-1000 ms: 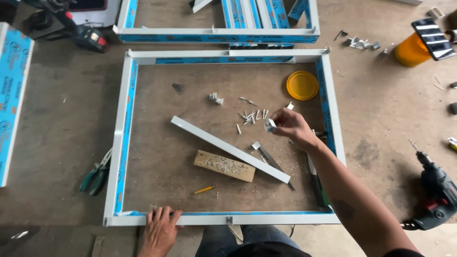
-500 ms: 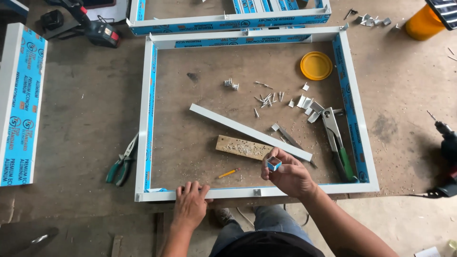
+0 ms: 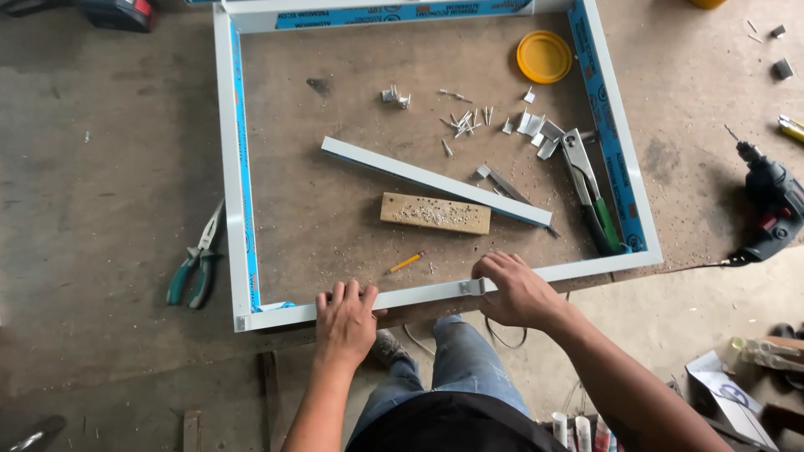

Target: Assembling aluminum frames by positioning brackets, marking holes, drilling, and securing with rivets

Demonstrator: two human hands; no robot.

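Gripping lightly, our right hand [image 3: 515, 289] pinches a small metal bracket [image 3: 471, 286] against the white frame [image 3: 419, 294] on the worktop's [image 3: 109, 192] near edge, while our left hand [image 3: 345, 322] lies flat, fingers spread, on that same bar.

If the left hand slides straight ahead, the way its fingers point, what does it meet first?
The left hand already lies on the near rail of the white frame. Straight ahead, the board inside looks bare; the first thing is probably the long white bar, though the line is approximate.
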